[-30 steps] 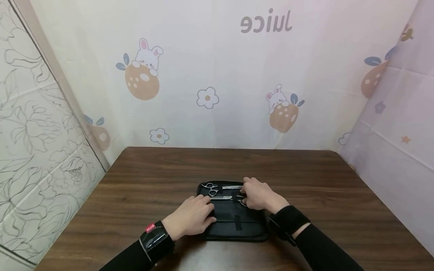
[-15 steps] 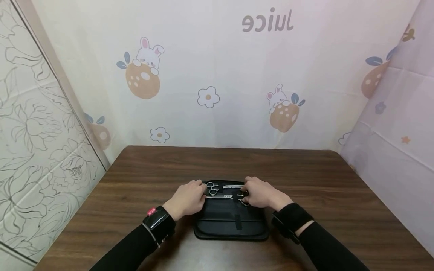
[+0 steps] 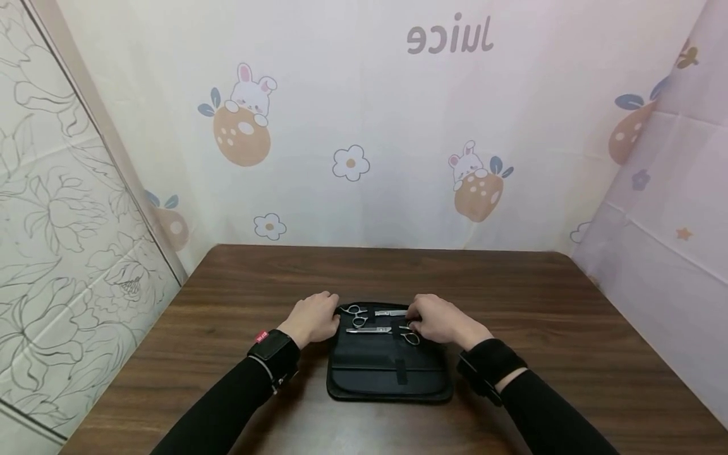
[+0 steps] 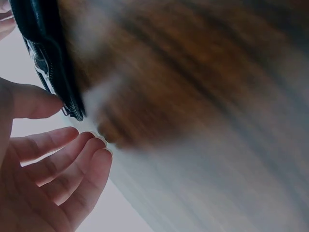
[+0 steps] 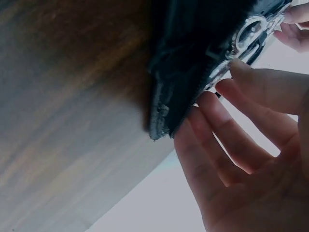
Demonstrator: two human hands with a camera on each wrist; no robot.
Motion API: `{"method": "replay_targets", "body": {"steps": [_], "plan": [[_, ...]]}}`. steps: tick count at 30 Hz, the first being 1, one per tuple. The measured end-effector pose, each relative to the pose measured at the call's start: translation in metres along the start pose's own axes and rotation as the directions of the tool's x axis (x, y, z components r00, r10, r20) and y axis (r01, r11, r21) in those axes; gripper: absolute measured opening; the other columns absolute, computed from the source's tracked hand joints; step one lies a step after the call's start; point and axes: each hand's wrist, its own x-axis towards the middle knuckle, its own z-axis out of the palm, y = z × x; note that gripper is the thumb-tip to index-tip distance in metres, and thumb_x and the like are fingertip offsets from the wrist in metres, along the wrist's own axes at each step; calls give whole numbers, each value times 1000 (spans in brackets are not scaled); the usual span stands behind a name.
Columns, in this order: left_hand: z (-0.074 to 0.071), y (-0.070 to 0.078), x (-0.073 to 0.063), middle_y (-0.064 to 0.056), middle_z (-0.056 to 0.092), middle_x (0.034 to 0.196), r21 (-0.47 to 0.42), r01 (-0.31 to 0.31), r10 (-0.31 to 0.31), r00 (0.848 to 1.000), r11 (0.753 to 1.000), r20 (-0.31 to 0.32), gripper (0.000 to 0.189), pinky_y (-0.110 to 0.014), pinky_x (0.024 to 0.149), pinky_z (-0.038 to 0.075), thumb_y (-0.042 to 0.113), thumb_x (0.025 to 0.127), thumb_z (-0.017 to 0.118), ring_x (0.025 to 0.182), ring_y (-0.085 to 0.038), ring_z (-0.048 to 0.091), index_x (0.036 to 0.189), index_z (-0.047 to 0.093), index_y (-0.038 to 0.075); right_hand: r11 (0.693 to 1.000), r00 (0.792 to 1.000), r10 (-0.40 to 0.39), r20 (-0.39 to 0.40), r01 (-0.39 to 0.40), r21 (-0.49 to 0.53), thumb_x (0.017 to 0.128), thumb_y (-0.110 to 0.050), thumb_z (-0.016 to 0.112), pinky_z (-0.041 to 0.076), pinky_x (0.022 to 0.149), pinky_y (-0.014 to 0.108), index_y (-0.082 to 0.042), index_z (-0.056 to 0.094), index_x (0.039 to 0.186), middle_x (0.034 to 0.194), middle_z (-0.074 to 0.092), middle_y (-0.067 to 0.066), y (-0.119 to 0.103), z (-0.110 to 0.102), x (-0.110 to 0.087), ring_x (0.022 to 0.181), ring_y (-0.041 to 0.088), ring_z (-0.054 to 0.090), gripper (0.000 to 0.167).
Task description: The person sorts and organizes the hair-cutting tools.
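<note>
A black zip case lies on the wooden table, showing two pairs of silver scissors. The upper scissors have their finger rings to the left; the lower scissors have theirs to the right, partly covered by my right hand. My left hand is at the case's far left corner; in the left wrist view its thumb touches the zip edge, fingers loosely spread. My right hand is at the far right; in the right wrist view its thumb meets the scissors' handle, its long fingers against the case edge.
The brown wooden table surrounds the case. A pale printed curtain hangs behind its far edge and also along the right. A floral panel stands on the left.
My left hand has slid away from over the case's left side to its far left corner, uncovering more of the lower scissors. The right hand has barely moved.
</note>
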Motion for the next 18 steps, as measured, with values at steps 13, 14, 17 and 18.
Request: {"method": "replay_targets", "body": {"steps": [13, 14, 17, 18], "plan": [[-1, 5, 9, -14, 63, 105, 11, 5, -5, 1000, 1000, 29, 14, -50, 80, 53, 13, 97, 62, 94, -33, 63, 106, 71, 5, 998, 995, -67, -73, 67, -7, 92, 5, 66, 49, 87, 48, -2, 76, 109, 102, 61, 5, 9, 1, -3, 102, 31, 59, 21], [-2, 6, 10, -14, 63, 104, 12, 8, -8, 999, 1000, 34, 13, -49, 79, 53, 12, 97, 62, 93, -32, 63, 104, 71, 6, 998, 995, -64, -75, 64, -9, 93, 5, 66, 49, 87, 48, -3, 76, 109, 103, 61, 6, 10, 1, -3, 103, 32, 58, 21], [-3, 8, 14, -13, 63, 103, 12, 19, -20, 999, 1000, 46, 11, -48, 78, 52, 11, 97, 61, 92, -31, 63, 102, 71, 7, 998, 993, -55, -101, 51, -36, 92, 2, 68, 48, 86, 48, -5, 76, 107, 103, 60, 6, 14, -1, -2, 103, 32, 57, 18], [-3, 8, 15, -13, 63, 104, 12, 20, -20, 999, 1000, 49, 12, -48, 78, 52, 10, 97, 61, 92, -31, 62, 102, 71, 7, 998, 993, -42, -113, 36, -58, 92, 1, 70, 48, 85, 48, -6, 76, 106, 102, 60, 6, 15, -1, -2, 102, 32, 57, 17]]}}
